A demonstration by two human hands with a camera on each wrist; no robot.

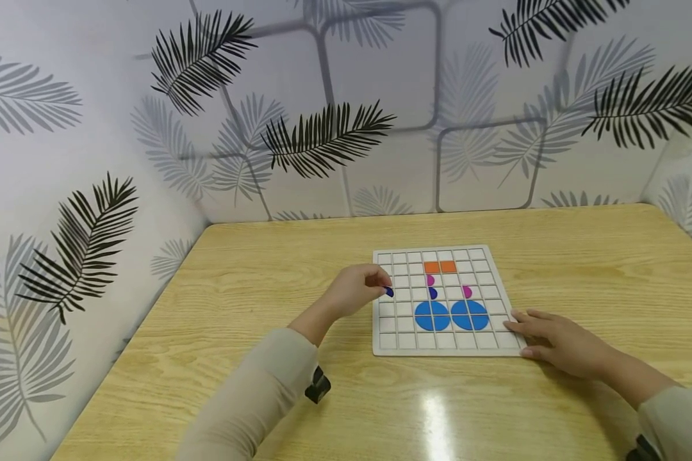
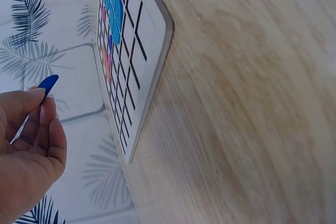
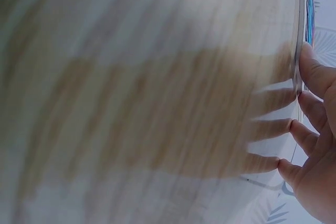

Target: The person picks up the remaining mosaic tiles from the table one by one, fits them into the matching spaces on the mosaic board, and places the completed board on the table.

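Observation:
In the head view a white gridded board (image 1: 403, 340) lies on the table. My left hand (image 1: 356, 289) pinches a small dark blue half-round piece (image 1: 389, 291) between thumb and fingers, over the board's left edge. The left wrist view shows this blue piece (image 2: 50, 85) sticking up from the fingertips. On the grid are orange squares (image 1: 448, 266), a magenta half-round (image 1: 430, 280) above a dark blue one (image 1: 433, 293), and another magenta piece (image 1: 467, 292) to the right. Two blue circles (image 1: 423, 308) sit below. My right hand (image 1: 568, 342) touches the board's right edge with extended fingers.
The light wooden table (image 1: 254, 275) extends around the board on all sides. Behind and left of it stands a pale wall (image 1: 380, 166) with a leaf pattern. A dark wrist device (image 1: 318, 385) is strapped at the left sleeve.

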